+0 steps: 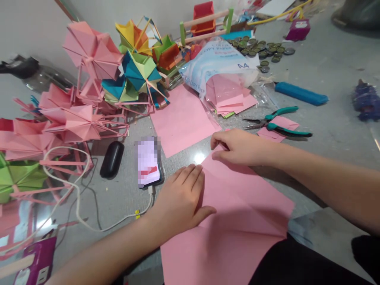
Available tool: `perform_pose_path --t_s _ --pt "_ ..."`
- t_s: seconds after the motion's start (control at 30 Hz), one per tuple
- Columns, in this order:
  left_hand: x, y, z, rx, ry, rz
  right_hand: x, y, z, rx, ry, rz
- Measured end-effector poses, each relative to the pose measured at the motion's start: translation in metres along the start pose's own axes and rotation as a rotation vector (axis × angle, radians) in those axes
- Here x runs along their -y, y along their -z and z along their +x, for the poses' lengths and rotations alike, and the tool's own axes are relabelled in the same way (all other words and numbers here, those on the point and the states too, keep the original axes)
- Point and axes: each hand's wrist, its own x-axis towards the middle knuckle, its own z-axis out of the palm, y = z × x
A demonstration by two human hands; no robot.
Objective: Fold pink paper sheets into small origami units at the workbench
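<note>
A large sheet of pink paper (237,221) with several crease lines lies before me, its near part running down past the table edge. My left hand (181,200) rests flat along its left edge, thumb stretched out over the paper. At the sheet's far corner, my right hand (230,146) is closed, pinching the paper between curled fingers and thumb. Just beyond the hands lies another pink sheet (184,118). To the left of my left hand is a phone (148,162) with a lit screen, plugged into a white cable (77,198).
Folded paper models (80,122) crowd the left and back. A bag of A4 copy paper (221,65), green-handled pliers (277,122), a blue cutter (301,93) and metal caps (261,49) lie farther right. A black case (112,159) sits left of the phone.
</note>
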Motion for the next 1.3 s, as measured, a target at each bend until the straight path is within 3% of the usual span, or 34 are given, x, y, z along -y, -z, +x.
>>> perform_pose_path --t_s 0.2,0.43,0.63,0.8,0.97,1.3 --pt "-0.014 0.008 -0.004 0.156 0.117 0.090 0.000 0.010 -0.001 0.037 -0.021 0.045" --pt "-0.024 0.006 -0.008 0.253 -0.002 0.009 -0.003 0.000 0.003 -0.048 0.018 0.022" --pt "-0.028 -0.005 -0.004 0.150 0.058 -0.011 0.000 0.001 0.002 -0.063 -0.002 -0.050" --pt "-0.026 -0.019 -0.004 0.075 0.039 -0.121 0.004 0.006 -0.001 -0.004 -0.048 -0.209" --pt "-0.022 -0.027 -0.006 0.071 0.023 -0.178 0.005 0.011 -0.004 0.053 0.006 -0.312" --pt "-0.022 -0.026 -0.006 0.093 0.026 -0.211 0.010 0.013 -0.003 0.106 -0.064 -0.373"
